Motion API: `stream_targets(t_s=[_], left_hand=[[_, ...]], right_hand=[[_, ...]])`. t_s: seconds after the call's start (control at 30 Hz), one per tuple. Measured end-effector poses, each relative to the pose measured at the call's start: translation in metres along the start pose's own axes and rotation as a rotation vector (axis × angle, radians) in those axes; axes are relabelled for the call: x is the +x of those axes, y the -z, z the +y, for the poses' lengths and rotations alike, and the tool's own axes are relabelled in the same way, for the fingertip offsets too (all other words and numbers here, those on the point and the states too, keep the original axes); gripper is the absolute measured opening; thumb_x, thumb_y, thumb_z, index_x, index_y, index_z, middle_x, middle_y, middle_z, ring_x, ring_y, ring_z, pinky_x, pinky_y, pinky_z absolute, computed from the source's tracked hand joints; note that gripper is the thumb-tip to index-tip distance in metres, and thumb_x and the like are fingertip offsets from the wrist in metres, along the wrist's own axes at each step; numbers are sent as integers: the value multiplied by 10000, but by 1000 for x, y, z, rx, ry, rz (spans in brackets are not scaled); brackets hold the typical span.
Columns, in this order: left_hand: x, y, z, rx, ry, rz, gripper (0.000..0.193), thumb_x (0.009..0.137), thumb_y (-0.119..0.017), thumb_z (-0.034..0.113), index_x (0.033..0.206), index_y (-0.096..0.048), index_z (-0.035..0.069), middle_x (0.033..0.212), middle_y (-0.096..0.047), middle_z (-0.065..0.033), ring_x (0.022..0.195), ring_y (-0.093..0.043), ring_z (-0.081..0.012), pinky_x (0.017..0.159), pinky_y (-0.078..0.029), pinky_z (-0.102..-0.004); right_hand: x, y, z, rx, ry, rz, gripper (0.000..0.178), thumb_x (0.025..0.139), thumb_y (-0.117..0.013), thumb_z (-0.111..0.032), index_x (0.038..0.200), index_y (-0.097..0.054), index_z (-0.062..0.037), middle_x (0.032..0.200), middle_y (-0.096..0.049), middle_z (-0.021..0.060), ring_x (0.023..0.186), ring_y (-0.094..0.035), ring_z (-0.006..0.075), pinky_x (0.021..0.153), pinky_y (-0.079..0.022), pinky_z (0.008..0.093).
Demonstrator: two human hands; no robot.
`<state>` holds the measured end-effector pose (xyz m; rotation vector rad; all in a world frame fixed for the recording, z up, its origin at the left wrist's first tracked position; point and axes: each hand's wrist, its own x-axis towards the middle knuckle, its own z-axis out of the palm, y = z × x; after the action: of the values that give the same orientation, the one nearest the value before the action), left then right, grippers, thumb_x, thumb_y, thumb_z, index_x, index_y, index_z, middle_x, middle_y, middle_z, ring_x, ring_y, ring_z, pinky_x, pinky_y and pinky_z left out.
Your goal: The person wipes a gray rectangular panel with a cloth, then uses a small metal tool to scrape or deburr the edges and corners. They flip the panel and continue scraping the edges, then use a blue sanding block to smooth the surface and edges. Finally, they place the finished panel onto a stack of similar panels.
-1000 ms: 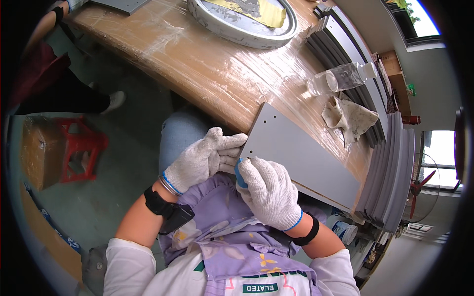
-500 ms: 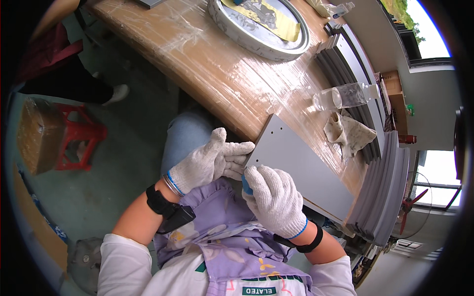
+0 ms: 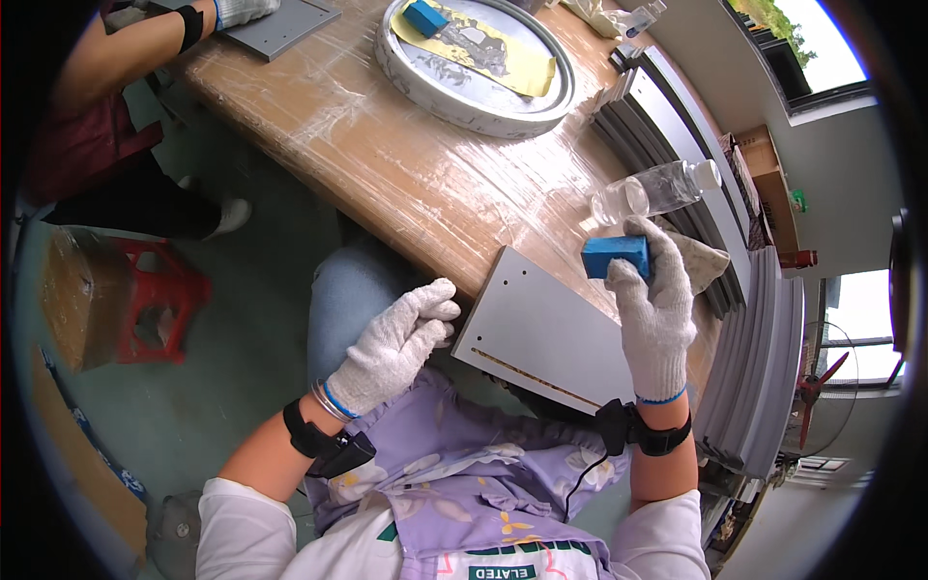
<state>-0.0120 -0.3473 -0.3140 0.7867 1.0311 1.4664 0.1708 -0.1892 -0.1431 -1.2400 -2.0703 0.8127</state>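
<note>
A grey flat panel (image 3: 541, 324) with small drilled holes and a slot near its front edge lies at the table's near edge, jutting past it. My right hand (image 3: 659, 319), in a white knit glove, is raised above the panel's right part and grips a blue rectangular block (image 3: 611, 258) between thumb and fingers. My left hand (image 3: 391, 350), gloved too, is beside the panel's left end, fingers stretched and slightly bent, holding nothing. Behind the right hand a stained cloth (image 3: 704, 267) is partly hidden. A clear bottle (image 3: 662, 189) lies on its side just beyond.
The film-covered table (image 3: 319, 126) bears a round grey-smeared lid (image 3: 406, 82) with yellow paper and another blue block (image 3: 423, 17). Stacked grey panels (image 3: 749, 377) line the right. At upper left, a co-worker's gloved hand (image 3: 242, 10) rests on another panel (image 3: 285, 29). A red stool (image 3: 164, 300) stands left.
My right hand has lifted off the panel with the blue block and moved right and away from me. My left hand has drawn back from the panel's edge. A co-worker's arm has appeared at upper left.
</note>
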Motion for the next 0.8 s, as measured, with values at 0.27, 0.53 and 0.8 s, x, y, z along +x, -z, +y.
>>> stream_targets(t_s=[0.27, 0.53, 0.8], left_hand=[[47, -22, 50, 1622, -950, 30, 535, 800, -626, 84, 1312, -650, 238, 1450, -507, -113, 1314, -485, -387, 1147, -365, -478], [39, -65, 103, 1119, -725, -494, 366, 778, -695, 127, 1141, -732, 98, 1080, -718, -133, 1039, -678, -294, 986, -499, -411], [-15, -112, 82, -4, 195, -42, 407, 1019, -559, 313, 1255, -569, -18, 1083, -664, -81, 953, -653, -130, 828, -538, -280]], right_hand=[[-111, 88, 82, 1181, -531, 51, 474, 963, -612, -295, 1300, -547, 32, 1018, -647, 111, 814, -613, 185, 703, -503, 315], [-203, 161, 81, 1299, -340, 363, 604, 942, -662, -361, 1369, -454, 13, 1025, -616, 128, 811, -583, 170, 668, -494, 288], [-224, 120, 51, 629, -254, 423, 485, 930, -598, -47, 1389, -454, 18, 1239, -559, 115, 1047, -598, 178, 866, -550, 313]])
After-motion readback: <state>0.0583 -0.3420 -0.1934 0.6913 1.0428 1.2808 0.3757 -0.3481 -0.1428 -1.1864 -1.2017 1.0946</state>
